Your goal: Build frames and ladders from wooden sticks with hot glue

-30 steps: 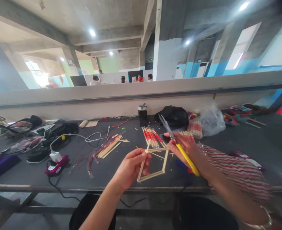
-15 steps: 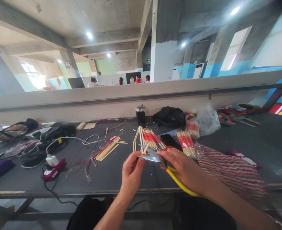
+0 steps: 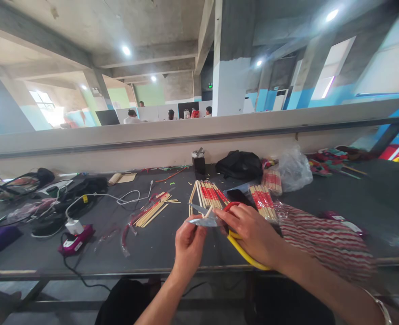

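Observation:
My left hand [image 3: 189,246] is closed, pinching a short light wooden stick [image 3: 209,211] that looks like a chopstick; its lower end is hidden by the fingers. My right hand [image 3: 255,232] grips scissors [image 3: 248,257] with yellow and red handles. Their blades are parted, with the stick between them close to the pivot, and the blade tips reach above my left fingers. Just beyond my hands, chopsticks with red wrappers [image 3: 213,192] lie in a row beside several bare sticks [image 3: 192,198] set at angles.
A loose pile of chopsticks [image 3: 154,212] lies left on the dark table [image 3: 145,253]. To the right are a black phone [image 3: 238,197], a wrapped chopstick bundle [image 3: 263,203] and striped cloth [image 3: 324,239]. A white cable [image 3: 104,195] and purple power strip [image 3: 76,241] sit at left.
My right hand has moved left with the scissors, so the stick now sits deeper between the blades. My left hand has shifted slightly, still pinching the stick.

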Motion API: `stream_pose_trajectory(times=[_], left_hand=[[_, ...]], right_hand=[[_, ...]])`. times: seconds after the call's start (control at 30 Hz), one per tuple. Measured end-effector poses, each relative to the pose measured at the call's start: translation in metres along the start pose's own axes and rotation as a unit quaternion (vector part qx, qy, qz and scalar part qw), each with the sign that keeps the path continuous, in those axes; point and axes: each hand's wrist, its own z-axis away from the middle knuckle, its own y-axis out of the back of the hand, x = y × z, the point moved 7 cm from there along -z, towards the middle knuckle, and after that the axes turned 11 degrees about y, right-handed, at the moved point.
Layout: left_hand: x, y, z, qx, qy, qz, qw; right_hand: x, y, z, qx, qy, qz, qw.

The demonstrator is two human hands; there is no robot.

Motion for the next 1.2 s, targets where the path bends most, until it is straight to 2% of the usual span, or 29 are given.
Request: stream_pose_trajectory(times=[0.4, 0.57, 0.8, 1.07, 1.2], left_hand=[[0.009, -0.001, 0.0, 0.009, -0.027, -0.025, 0.999], [0.011, -0.004, 0.0, 0.01, -0.035, -0.037, 0.999], [0.012, -0.001, 0.0, 0.031, -0.045, -0.068, 0.996], [0.006, 0.001, -0.007, 0.021, -0.063, -0.059, 0.996], [0.005, 0.001, -0.009, 0.02, -0.071, -0.068, 0.995]], right_hand=[[0.004, -0.004, -0.002, 0.007, 0.017, -0.012, 1.0], [0.005, -0.011, -0.003, -0.021, 0.027, -0.041, 0.999], [0.009, -0.012, -0.007, -0.045, -0.01, -0.071, 0.996], [0.013, -0.02, -0.008, -0.03, -0.012, -0.046, 0.998], [0.017, -0.025, -0.008, 0.004, 0.003, -0.046, 0.999]])
